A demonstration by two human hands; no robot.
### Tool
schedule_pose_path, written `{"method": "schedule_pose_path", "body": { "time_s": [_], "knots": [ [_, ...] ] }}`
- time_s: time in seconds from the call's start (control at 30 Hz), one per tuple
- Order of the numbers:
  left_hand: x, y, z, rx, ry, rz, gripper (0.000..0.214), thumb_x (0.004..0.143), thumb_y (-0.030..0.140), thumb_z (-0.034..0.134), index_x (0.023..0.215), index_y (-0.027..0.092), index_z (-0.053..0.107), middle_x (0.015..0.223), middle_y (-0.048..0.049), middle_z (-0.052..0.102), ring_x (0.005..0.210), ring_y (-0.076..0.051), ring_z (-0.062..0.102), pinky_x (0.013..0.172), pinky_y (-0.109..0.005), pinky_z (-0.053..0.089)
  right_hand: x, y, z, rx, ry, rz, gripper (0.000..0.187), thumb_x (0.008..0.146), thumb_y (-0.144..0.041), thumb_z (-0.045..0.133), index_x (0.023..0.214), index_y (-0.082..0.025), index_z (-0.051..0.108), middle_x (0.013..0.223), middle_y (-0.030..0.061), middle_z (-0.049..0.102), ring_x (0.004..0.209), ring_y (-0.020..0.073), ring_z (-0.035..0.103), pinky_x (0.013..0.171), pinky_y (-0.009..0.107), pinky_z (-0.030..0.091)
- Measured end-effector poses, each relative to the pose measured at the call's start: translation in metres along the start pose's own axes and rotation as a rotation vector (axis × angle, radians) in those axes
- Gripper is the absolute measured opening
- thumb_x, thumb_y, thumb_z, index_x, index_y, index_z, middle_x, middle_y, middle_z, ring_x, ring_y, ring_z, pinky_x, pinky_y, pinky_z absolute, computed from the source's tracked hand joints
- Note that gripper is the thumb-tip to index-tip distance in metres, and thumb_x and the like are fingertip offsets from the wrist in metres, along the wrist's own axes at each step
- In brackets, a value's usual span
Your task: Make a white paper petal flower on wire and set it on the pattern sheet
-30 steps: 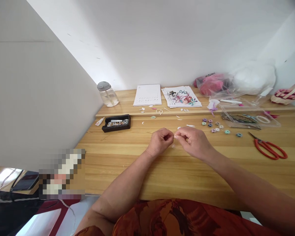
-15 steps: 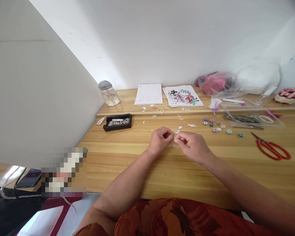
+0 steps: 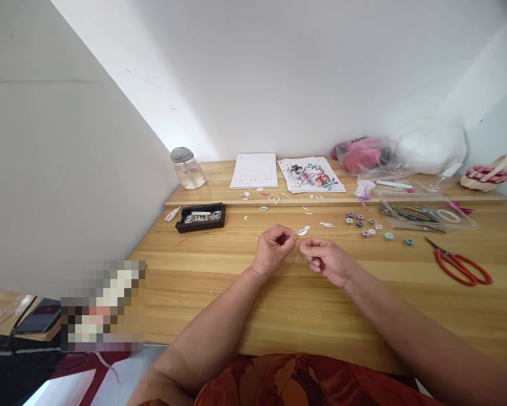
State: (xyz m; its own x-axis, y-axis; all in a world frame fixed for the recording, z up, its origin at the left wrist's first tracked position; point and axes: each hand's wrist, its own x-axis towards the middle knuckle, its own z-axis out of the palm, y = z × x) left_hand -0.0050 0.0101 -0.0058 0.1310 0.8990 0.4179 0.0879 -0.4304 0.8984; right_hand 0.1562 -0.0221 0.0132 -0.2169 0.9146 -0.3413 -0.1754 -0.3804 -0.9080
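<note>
My left hand (image 3: 274,248) is closed in a pinch at the middle of the table. From its fingertips sticks out a small white leaf-shaped piece (image 3: 303,232) with a darker centre. Just to the right, my right hand (image 3: 327,260) has thumb and forefinger pressed together, a short gap from the left fingertips. Whatever it pinches is too fine to make out. A small white oval lies close behind the leaf-shaped piece. Thin white paper slivers (image 3: 326,224) lie beyond the hands, and several thread bobbins (image 3: 360,224) stand to their right.
Red-handled scissors (image 3: 462,265) lie at the right. Behind them is a clear plastic tray (image 3: 468,224) of tools. A black box (image 3: 200,225) of beads, a glue tube (image 3: 172,214) and a lidded water jar (image 3: 189,172) are at left. Paper sheets (image 3: 253,169) and a small basket (image 3: 485,177) sit on the raised back ledge.
My right hand has drawn slightly away from my left, opening a gap between the fingertips. The leaf-shaped piece stays at my left hand. The whole view has shifted a little.
</note>
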Motion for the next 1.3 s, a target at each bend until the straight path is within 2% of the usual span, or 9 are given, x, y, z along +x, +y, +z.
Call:
{"method": "schedule_pose_path", "body": {
  "time_s": [0.1, 0.23, 0.37, 0.5, 0.83, 0.97, 1.13, 1.23, 1.3],
  "knots": [
    [0.0, -0.001, 0.001, -0.036, 0.041, -0.041, 0.015, 0.077, 0.03, 0.069, 0.074, 0.015, 0.067, 0.081, -0.0033, 0.061, 0.07, -0.009, 0.054, 0.053, -0.017, 0.042, -0.005, 0.0, 0.01, 0.067, -0.006, -0.01, 0.029, 0.056, -0.027, 0.078, 0.065, -0.018, 0.052, 0.055, -0.0065, 0.04, 0.043, 0.0035, 0.027, 0.044, 0.021, 0.018],
    [-0.002, 0.004, 0.003, -0.275, 0.01, -0.147, 0.024, 0.073, 0.036, 0.073, 0.076, 0.014, 0.066, 0.102, -0.0068, 0.059, 0.068, -0.008, 0.055, 0.046, -0.016, 0.046, -0.005, -0.004, 0.012, 0.074, -0.002, -0.01, 0.021, 0.056, -0.022, 0.073, 0.066, -0.017, 0.055, 0.054, -0.0061, 0.041, 0.043, 0.0036, 0.027, 0.042, 0.02, 0.017],
    [-0.003, 0.011, 0.004, -0.476, -0.042, -0.263, 0.029, 0.072, 0.037, 0.076, 0.077, 0.012, 0.063, 0.092, -0.0048, 0.062, 0.069, -0.009, 0.062, 0.059, -0.021, 0.056, -0.005, 0.001, 0.01, 0.084, -0.01, 0.008, 0.024, 0.056, -0.023, 0.074, 0.068, -0.017, 0.055, 0.065, -0.0029, 0.054, 0.041, 0.002, 0.029, 0.042, 0.02, 0.017],
    [-0.002, 0.016, 0.003, -0.57, -0.023, -0.34, 0.03, 0.07, 0.036, 0.078, 0.076, 0.011, 0.062, 0.085, -0.0025, 0.063, 0.074, -0.011, 0.066, 0.07, -0.025, 0.059, -0.005, 0.006, 0.008, -0.001, 0.028, -0.009, 0.026, 0.057, -0.028, 0.076, 0.069, -0.017, 0.056, 0.06, -0.0039, 0.05, 0.042, 0.0027, 0.03, 0.042, 0.021, 0.016],
    [-0.004, 0.021, 0.002, -0.672, -0.142, -0.484, 0.032, 0.068, 0.035, 0.08, 0.079, 0.013, 0.059, 0.076, -0.0014, 0.065, 0.068, -0.013, 0.066, 0.061, -0.025, 0.057, -0.002, 0.011, 0.005, -0.146, 0.05, -0.09, 0.017, 0.061, -0.027, 0.068, 0.073, -0.017, 0.06, 0.054, -0.0066, 0.041, 0.045, 0.0051, 0.026, 0.042, 0.023, 0.015],
    [-0.004, 0.019, 0.003, -0.621, -0.183, -0.489, 0.032, 0.071, 0.037, 0.077, 0.079, 0.013, 0.058, 0.066, -0.0006, 0.064, 0.058, -0.011, 0.062, 0.056, -0.023, 0.053, -0.002, 0.01, 0.003, -0.287, 0.035, -0.143, 0.022, 0.065, -0.035, 0.069, 0.07, -0.017, 0.058, 0.058, -0.005, 0.046, 0.047, 0.0055, 0.029, 0.045, 0.023, 0.019],
    [-0.001, 0.015, 0.002, -0.393, -0.148, -0.371, 0.032, 0.072, 0.04, 0.075, 0.075, 0.012, 0.059, 0.063, 0.0014, 0.059, 0.049, -0.005, 0.05, 0.05, -0.019, 0.043, -0.005, 0.0, -0.009, -0.623, -0.001, -0.259, 0.022, 0.075, -0.039, 0.066, 0.076, -0.017, 0.064, 0.064, -0.0017, 0.054, 0.058, 0.0103, 0.043, 0.054, 0.025, 0.032],
    [-0.002, 0.014, 0.002, -0.236, -0.125, -0.309, 0.028, 0.075, 0.038, 0.072, 0.076, 0.012, 0.061, 0.063, 0.0018, 0.057, 0.052, -0.004, 0.046, 0.051, -0.018, 0.038, -0.009, -0.012, -0.017, -0.583, 0.007, -0.265, 0.03, 0.071, -0.038, 0.072, 0.092, -0.018, 0.066, 0.084, 0.0023, 0.063, 0.072, 0.0136, 0.053, 0.062, 0.026, 0.04],
    [-0.004, 0.013, 0.004, -0.146, -0.138, -0.262, 0.024, 0.076, 0.036, 0.069, 0.076, 0.013, 0.062, 0.064, 0.0009, 0.058, 0.056, -0.006, 0.048, 0.054, -0.018, 0.038, -0.009, -0.017, -0.019, -0.478, -0.012, -0.214, 0.036, 0.072, -0.044, 0.073, 0.097, -0.019, 0.067, 0.089, 0.0038, 0.064, 0.072, 0.0134, 0.053, 0.058, 0.025, 0.04]
  ]
}}
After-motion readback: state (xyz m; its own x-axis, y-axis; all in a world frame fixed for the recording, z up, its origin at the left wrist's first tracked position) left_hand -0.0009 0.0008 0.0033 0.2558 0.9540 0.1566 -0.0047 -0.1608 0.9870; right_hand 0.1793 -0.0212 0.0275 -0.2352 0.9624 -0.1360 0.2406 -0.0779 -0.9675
